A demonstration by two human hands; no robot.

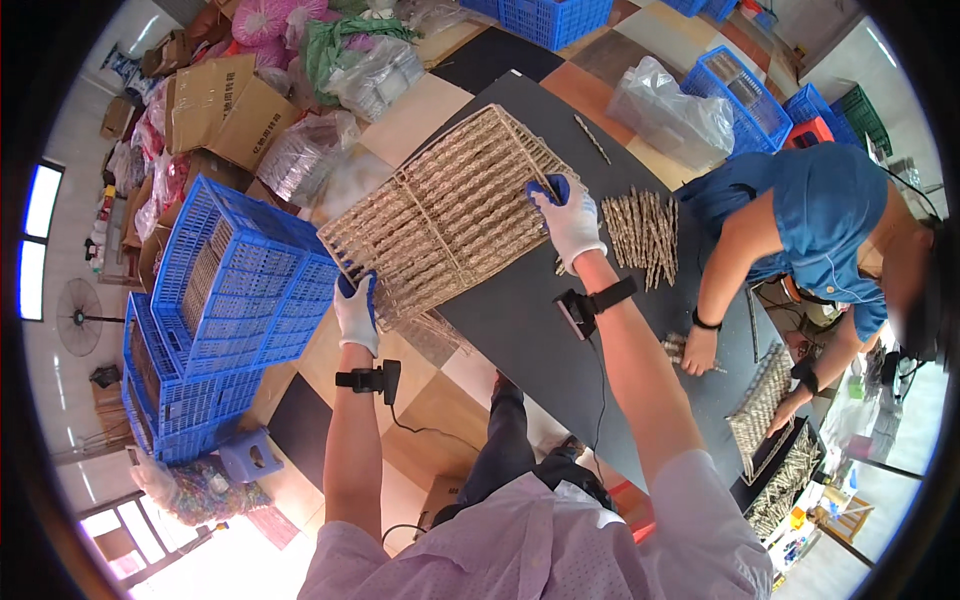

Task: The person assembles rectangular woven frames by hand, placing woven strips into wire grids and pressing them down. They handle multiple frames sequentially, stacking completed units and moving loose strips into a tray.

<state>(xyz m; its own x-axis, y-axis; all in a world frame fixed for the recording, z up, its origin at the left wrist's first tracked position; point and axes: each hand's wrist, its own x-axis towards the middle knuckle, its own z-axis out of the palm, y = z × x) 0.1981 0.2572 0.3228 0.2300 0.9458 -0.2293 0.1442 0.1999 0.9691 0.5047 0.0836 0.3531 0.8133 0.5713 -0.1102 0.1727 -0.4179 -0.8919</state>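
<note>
I hold a rectangular straw-coloured rack (pixel 430 215) up at a tilt, filled with parallel rows of twisted, rope-like pieces. My left hand (pixel 357 312), in a white glove with blue palm, is closed on its lower left corner. At its right edge my right hand (pixel 570 222), gloved alike, grips the frame with the thumb on top. The rack covers part of a dark table (pixel 540 330). Just right of my right hand lies a pile of loose twisted sticks (pixel 640 235). One single stick (pixel 592 139) lies farther back.
At right, a person in blue (pixel 830 215) works over the table, one hand (pixel 700 352) by short sticks, the other at a similar rack (pixel 760 405). Blue crates (pixel 245 285) stand stacked at left. Cardboard boxes (pixel 215 110) and plastic bags lie behind; another crate (pixel 735 95) stands far right.
</note>
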